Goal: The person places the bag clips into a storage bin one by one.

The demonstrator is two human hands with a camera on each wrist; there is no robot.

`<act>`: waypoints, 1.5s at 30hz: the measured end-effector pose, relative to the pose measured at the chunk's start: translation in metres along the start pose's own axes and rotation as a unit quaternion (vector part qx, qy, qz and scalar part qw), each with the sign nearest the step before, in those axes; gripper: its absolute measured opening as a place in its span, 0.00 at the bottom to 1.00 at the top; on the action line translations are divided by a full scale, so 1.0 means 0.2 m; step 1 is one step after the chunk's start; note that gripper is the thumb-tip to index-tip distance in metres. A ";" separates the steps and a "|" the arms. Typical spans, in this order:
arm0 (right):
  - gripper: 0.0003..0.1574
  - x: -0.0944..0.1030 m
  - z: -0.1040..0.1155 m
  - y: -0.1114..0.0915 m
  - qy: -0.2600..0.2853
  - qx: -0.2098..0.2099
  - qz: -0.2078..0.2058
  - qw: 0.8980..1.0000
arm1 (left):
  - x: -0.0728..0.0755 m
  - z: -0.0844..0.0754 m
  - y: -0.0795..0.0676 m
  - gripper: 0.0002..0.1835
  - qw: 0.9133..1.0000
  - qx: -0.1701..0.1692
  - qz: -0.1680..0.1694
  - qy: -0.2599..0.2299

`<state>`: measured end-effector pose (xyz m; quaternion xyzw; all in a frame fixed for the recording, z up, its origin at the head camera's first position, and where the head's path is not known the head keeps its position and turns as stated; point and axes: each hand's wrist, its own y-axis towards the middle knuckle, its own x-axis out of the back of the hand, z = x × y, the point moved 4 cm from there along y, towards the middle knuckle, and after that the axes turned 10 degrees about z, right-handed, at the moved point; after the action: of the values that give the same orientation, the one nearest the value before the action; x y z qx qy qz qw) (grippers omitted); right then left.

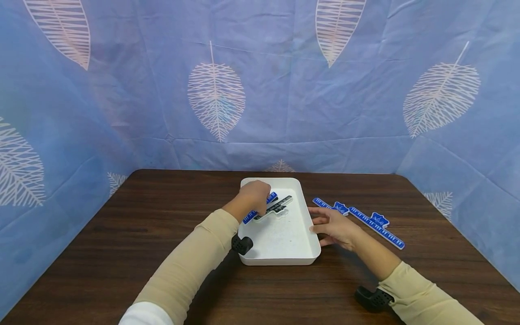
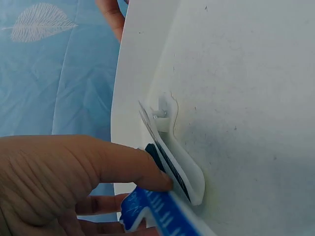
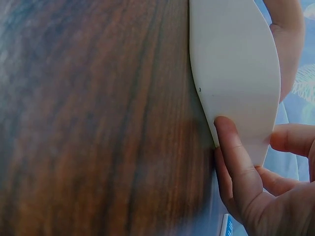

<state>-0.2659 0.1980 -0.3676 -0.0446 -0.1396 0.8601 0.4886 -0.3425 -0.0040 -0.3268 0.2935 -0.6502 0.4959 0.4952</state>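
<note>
In the head view, my left hand (image 1: pixel 255 196) reaches into a white tray (image 1: pixel 280 243) and pinches a blue ruler-shaped clip (image 1: pixel 249 217). The left wrist view shows the thumb on this clip, its shaped tab below the thumb. A black-and-clear ruler-shaped clip (image 1: pixel 286 201) is in the tray beside it, close to the thumb; whether the fingers touch it I cannot tell. My right hand (image 1: pixel 335 228) touches the tray's right side with extended fingers. In the right wrist view, fingertips rest against the outer wall (image 3: pixel 236 64) and the rim.
Two more blue ruler-shaped clips, one partly behind the right hand (image 1: pixel 322 203) and one farther right (image 1: pixel 382 228), lie end to end on the dark wooden table (image 1: pixel 183 198). A blue leaf-patterned cloth (image 1: pixel 264 104) hangs behind the table and at both sides.
</note>
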 end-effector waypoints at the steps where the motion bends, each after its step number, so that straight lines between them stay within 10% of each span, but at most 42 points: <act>1: 0.41 0.00 0.00 0.00 0.001 0.000 0.001 1.000 | 0.00 -0.01 0.00 0.18 1.000 -0.001 0.003 0.002; 13: 0.41 -0.01 0.00 0.00 0.002 0.002 0.003 1.000 | 0.02 -0.02 -0.03 0.10 1.000 0.005 0.006 -0.002; 45: 0.36 -0.01 0.03 -0.02 -0.036 0.010 0.025 0.999 | 0.01 0.05 -0.22 0.11 0.985 -0.052 -0.127 -0.101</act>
<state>-0.2636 0.1973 -0.3618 -0.0126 -0.1472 0.8744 0.4621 -0.3091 -0.0274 -0.3100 0.3963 -0.6792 0.3617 0.5007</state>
